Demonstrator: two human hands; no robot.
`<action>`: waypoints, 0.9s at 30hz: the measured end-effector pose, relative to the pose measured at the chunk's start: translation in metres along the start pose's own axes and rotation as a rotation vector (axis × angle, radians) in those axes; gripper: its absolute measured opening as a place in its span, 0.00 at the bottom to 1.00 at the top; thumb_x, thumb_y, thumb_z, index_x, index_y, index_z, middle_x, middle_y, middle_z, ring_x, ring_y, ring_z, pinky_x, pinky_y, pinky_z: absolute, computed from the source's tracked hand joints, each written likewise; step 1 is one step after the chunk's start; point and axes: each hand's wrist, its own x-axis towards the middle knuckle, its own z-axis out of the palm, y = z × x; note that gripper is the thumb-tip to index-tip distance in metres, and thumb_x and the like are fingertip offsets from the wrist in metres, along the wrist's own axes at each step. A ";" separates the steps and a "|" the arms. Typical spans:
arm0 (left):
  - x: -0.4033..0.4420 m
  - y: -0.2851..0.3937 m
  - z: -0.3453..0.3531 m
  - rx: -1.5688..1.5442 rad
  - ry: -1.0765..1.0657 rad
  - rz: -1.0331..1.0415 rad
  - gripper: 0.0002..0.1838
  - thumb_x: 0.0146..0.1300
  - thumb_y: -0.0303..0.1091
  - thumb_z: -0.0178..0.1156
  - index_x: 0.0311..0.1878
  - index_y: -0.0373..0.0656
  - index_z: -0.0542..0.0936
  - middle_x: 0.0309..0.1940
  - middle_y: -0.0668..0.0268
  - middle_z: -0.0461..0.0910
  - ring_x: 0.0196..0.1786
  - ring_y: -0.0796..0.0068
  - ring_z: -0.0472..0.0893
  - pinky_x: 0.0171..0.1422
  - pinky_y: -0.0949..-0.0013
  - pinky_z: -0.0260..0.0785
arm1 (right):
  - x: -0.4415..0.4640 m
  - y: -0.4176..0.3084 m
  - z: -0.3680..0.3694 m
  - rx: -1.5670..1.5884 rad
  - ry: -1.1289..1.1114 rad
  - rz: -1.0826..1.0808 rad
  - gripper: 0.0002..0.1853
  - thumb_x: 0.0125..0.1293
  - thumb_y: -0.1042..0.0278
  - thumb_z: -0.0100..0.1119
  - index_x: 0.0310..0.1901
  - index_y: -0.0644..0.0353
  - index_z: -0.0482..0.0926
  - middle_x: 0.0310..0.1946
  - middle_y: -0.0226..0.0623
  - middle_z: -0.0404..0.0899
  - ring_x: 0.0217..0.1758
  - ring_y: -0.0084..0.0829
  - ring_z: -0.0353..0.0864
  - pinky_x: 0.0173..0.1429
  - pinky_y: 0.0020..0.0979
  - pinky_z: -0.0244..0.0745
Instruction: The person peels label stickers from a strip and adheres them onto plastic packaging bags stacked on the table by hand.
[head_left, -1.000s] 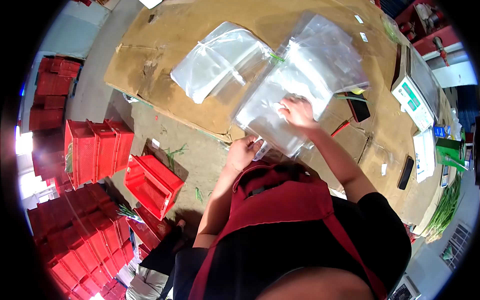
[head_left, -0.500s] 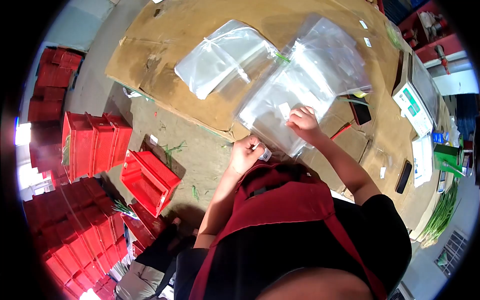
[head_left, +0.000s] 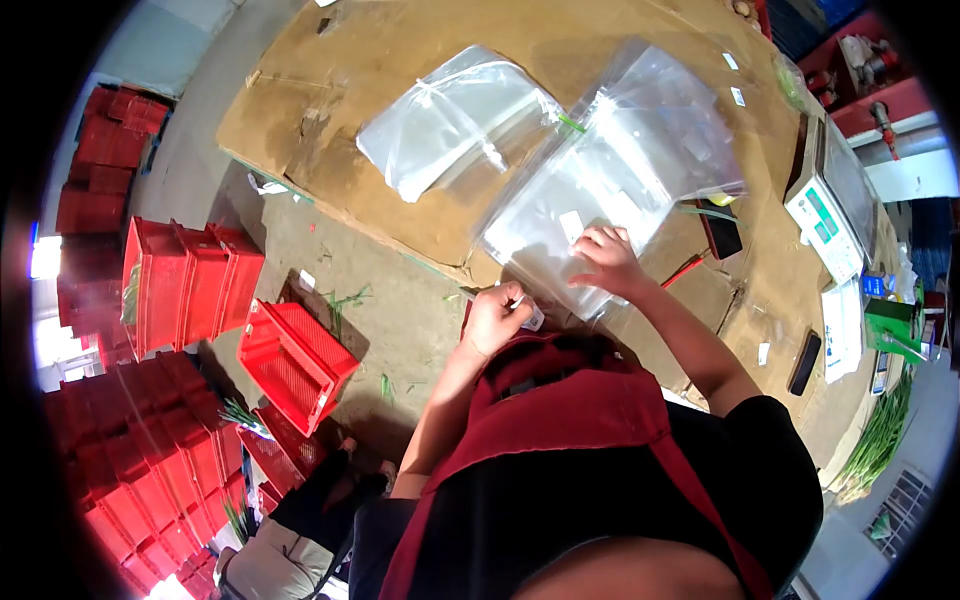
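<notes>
My left hand (head_left: pixel 497 317) is closed near the table's front edge, its fingers around white printed labels (head_left: pixel 533 318) that stick out beside my apron. Over the clear plastic bags (head_left: pixel 525 232) is my right hand (head_left: pixel 610 264), thumb apart from the bent fingers, with nothing visible in it. Just beyond those fingers a small white label (head_left: pixel 571 226) lies on the top bag. A second pile of clear bags (head_left: pixel 455 120) is to the left, and a green leaf strip (head_left: pixel 570 122) lies between the piles.
A scale (head_left: pixel 830 205) stands at the right of the cardboard-covered table (head_left: pixel 290 100). Phones (head_left: pixel 805 362) and a red pen (head_left: pixel 683 270) lie nearby. Red crates (head_left: pixel 300 365) are on the floor at left, near another person (head_left: pixel 285 560). Green onions (head_left: pixel 880 435) are at far right.
My right hand has drawn slightly back from the label on the bag, and its thumb has spread from the fingers. My left hand still holds the labels, turned a little.
</notes>
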 end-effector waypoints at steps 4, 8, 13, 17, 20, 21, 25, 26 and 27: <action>0.000 -0.005 0.003 -0.007 -0.007 0.049 0.06 0.51 0.26 0.57 0.23 0.38 0.71 0.18 0.60 0.74 0.22 0.71 0.75 0.28 0.69 0.66 | -0.005 0.015 0.016 -0.030 0.006 -0.058 0.08 0.45 0.62 0.64 0.21 0.48 0.72 0.26 0.24 0.69 0.33 0.29 0.70 0.39 0.35 0.57; 0.002 -0.016 0.006 0.134 0.030 0.057 0.09 0.52 0.32 0.59 0.23 0.38 0.73 0.18 0.57 0.73 0.21 0.63 0.75 0.27 0.65 0.67 | -0.007 0.023 0.027 -0.026 0.124 -0.062 0.10 0.44 0.66 0.64 0.16 0.49 0.69 0.22 0.27 0.66 0.28 0.30 0.69 0.35 0.35 0.56; 0.010 -0.035 0.005 0.090 -0.012 0.056 0.10 0.52 0.34 0.61 0.25 0.38 0.75 0.19 0.56 0.74 0.21 0.65 0.76 0.28 0.66 0.68 | -0.003 0.024 0.018 0.169 -0.170 0.193 0.06 0.50 0.62 0.61 0.21 0.51 0.78 0.24 0.29 0.75 0.30 0.32 0.76 0.40 0.36 0.63; 0.015 -0.030 -0.001 0.200 -0.082 0.028 0.12 0.54 0.39 0.60 0.26 0.40 0.75 0.19 0.55 0.75 0.22 0.65 0.77 0.28 0.66 0.68 | -0.003 0.034 0.002 0.780 -0.087 0.601 0.06 0.57 0.68 0.55 0.27 0.60 0.76 0.25 0.30 0.75 0.33 0.22 0.73 0.43 0.27 0.68; 0.017 -0.030 0.000 0.211 -0.065 -0.001 0.12 0.56 0.39 0.59 0.28 0.40 0.77 0.20 0.56 0.76 0.23 0.65 0.78 0.29 0.66 0.69 | -0.001 0.076 -0.030 1.098 0.774 0.779 0.05 0.63 0.69 0.52 0.34 0.60 0.74 0.31 0.27 0.73 0.35 0.21 0.70 0.42 0.25 0.66; 0.016 -0.025 0.000 0.167 -0.030 0.003 0.11 0.56 0.39 0.59 0.31 0.40 0.78 0.21 0.57 0.77 0.23 0.66 0.78 0.30 0.67 0.69 | 0.007 0.083 -0.055 1.098 1.005 0.822 0.04 0.64 0.69 0.51 0.36 0.60 0.73 0.31 0.26 0.72 0.35 0.21 0.69 0.43 0.25 0.66; 0.019 -0.010 0.004 0.037 -0.077 -0.052 0.11 0.59 0.38 0.58 0.41 0.43 0.78 0.28 0.61 0.80 0.29 0.70 0.78 0.36 0.70 0.70 | 0.013 0.063 -0.099 0.253 1.198 0.587 0.04 0.63 0.75 0.50 0.39 0.60 0.70 0.36 0.31 0.69 0.43 0.25 0.68 0.48 0.23 0.63; 0.021 -0.010 0.008 0.041 -0.079 -0.052 0.11 0.59 0.38 0.58 0.41 0.43 0.78 0.28 0.61 0.80 0.29 0.70 0.78 0.36 0.70 0.70 | 0.018 0.039 -0.097 0.150 1.042 0.426 0.05 0.62 0.72 0.53 0.40 0.60 0.71 0.38 0.30 0.69 0.43 0.26 0.68 0.49 0.26 0.63; 0.024 -0.012 0.013 0.008 -0.125 0.004 0.11 0.58 0.35 0.58 0.42 0.43 0.77 0.29 0.61 0.79 0.30 0.70 0.78 0.37 0.70 0.70 | 0.022 0.014 -0.087 0.049 0.882 0.269 0.08 0.62 0.69 0.56 0.40 0.60 0.71 0.39 0.29 0.70 0.44 0.28 0.68 0.50 0.28 0.63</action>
